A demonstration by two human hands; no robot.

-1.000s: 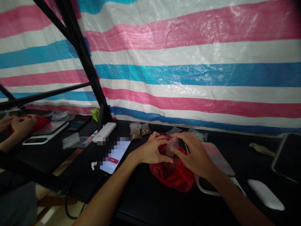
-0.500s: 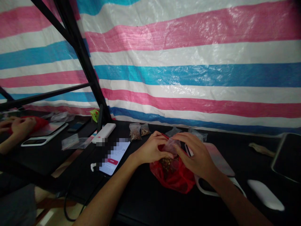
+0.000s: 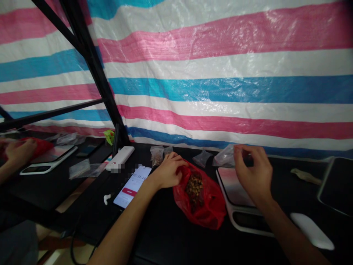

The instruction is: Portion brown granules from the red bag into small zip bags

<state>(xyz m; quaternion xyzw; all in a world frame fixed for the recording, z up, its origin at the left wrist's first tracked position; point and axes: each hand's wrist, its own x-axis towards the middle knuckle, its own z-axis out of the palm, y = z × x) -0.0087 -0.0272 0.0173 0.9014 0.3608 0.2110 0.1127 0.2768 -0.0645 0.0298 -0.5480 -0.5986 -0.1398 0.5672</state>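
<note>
A red plastic bag (image 3: 205,206) lies open on the black table, with brown bits (image 3: 194,185) showing inside. My left hand (image 3: 168,171) is curled on the bag's left rim and grips it. My right hand (image 3: 255,171) is raised above a flat kitchen scale (image 3: 234,189) to the right of the bag. Its fingers are closed near a small clear plastic bag (image 3: 224,158) at the scale's far edge; whether they hold it is unclear.
A lit phone (image 3: 132,186) lies left of the red bag. A white power bank (image 3: 120,158) and filled small bags (image 3: 157,156) sit behind it. A white oval object (image 3: 311,231) lies at the right. Another person's hand (image 3: 16,152) works at a second scale (image 3: 46,162) far left.
My right hand left the red bag and moved up and right over the scale. My left hand stayed on the bag's rim. The bag's brown contents now show.
</note>
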